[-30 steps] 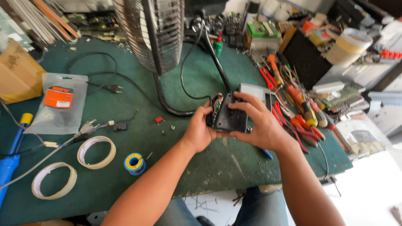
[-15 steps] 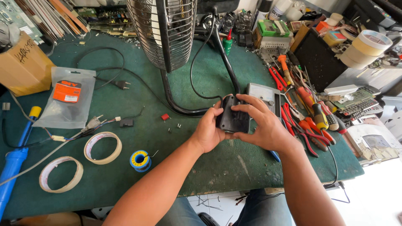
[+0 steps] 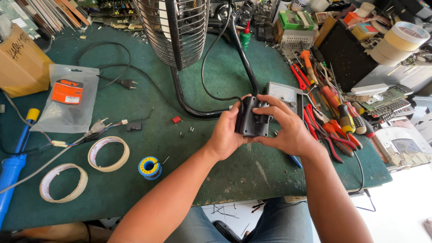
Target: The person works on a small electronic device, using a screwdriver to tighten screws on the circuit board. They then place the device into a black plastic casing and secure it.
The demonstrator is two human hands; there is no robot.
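Both hands meet over the middle of the counter (image 3: 135, 189), which wears a worn green mat. The left hand (image 3: 227, 135) and right hand (image 3: 288, 130) clasp a black plastic housing (image 3: 253, 119) between them, fingers (image 3: 270, 104) wrapped round its sides, a black cable running from its top. Near the front edge lie two tape rolls (image 3: 108, 154) and a small blue solder spool (image 3: 150, 167). Farther left sits a clear plastic bag (image 3: 67, 99) with an orange label card, then a brown cardboard box (image 3: 20, 67). Behind the housing a grey meter (image 3: 284, 93) lies flat. Red-handled pliers and screwdrivers (image 3: 335, 121) crowd the right. At the back stands a fan's wire grille (image 3: 173, 27), with a green bottle (image 3: 245, 38) and cluttered parts beyond.
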